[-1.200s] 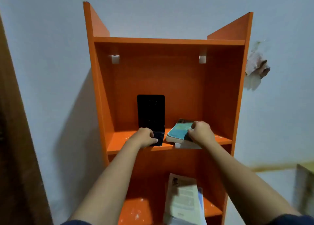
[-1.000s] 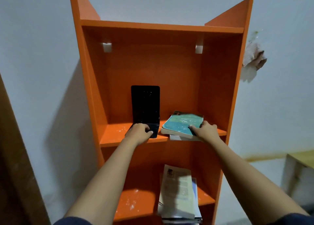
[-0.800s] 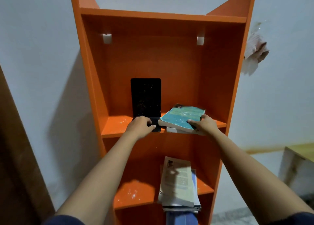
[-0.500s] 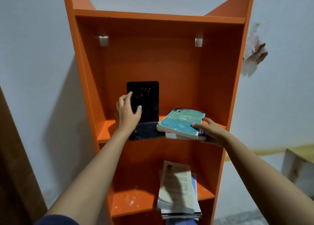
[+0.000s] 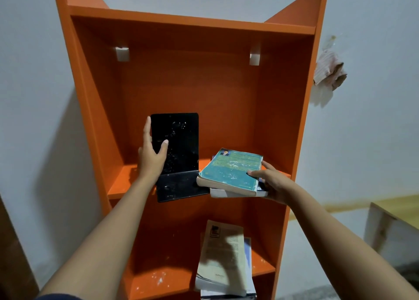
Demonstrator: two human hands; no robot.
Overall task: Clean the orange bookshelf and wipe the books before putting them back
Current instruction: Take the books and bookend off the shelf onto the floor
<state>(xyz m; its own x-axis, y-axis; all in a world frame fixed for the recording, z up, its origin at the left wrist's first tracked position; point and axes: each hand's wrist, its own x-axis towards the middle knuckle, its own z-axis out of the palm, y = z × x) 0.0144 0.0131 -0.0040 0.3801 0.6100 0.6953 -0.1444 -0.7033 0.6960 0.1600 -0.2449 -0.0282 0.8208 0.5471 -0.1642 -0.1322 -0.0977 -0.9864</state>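
The orange bookshelf (image 5: 226, 91) stands against a pale wall. My left hand (image 5: 151, 154) holds the upright plate of a dusty black L-shaped bookend (image 5: 179, 154), whose foot juts past the middle shelf's front edge. My right hand (image 5: 271, 183) grips the right end of a small stack: a teal book (image 5: 231, 170) on top of a white book (image 5: 226, 193), partly pulled off the shelf edge. A pile of pale books (image 5: 223, 254) lies on the lower shelf.
White dust specks cover the lower shelf board (image 5: 158, 279). A torn patch of wall paper (image 5: 328, 73) hangs right of the bookshelf. A wooden table corner (image 5: 396, 218) is at far right, and a dark wooden frame (image 5: 9, 254) at far left.
My left hand rose from the bookend's foot to its upright plate and drew it forward. My right hand pulled the teal and white books toward the shelf's front edge.
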